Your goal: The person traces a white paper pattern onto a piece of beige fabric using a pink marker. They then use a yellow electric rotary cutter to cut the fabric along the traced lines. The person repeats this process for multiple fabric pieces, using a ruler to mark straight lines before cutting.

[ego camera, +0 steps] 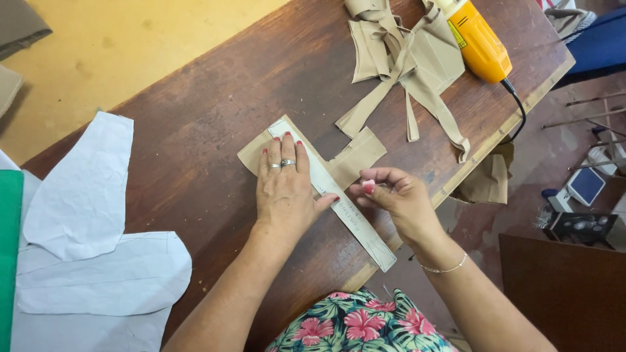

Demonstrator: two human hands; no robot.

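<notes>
The left hand [285, 189] lies flat and fully open, palm down, with the fingers spread a little, and it presses on a long white paper strip [332, 195] and on the tan cloth piece [306, 156] under the strip. The strip lies slanted on the brown wooden table [195, 124], and its lower end reaches over the table edge. The right hand [394, 195] is just beside the strip, with the fingers curled together, and it pinches a small pink chalk [369, 187] between thumb and fingers; the chalk tip is close to the strip edge. At the far side of the table there is a heap of tan cloth scraps [404, 58], and a yellow power tool [479, 42] rests against it. White paper patterns [85, 228] lie on the near left part of the table. No box or other container is visible in this view.
</notes>
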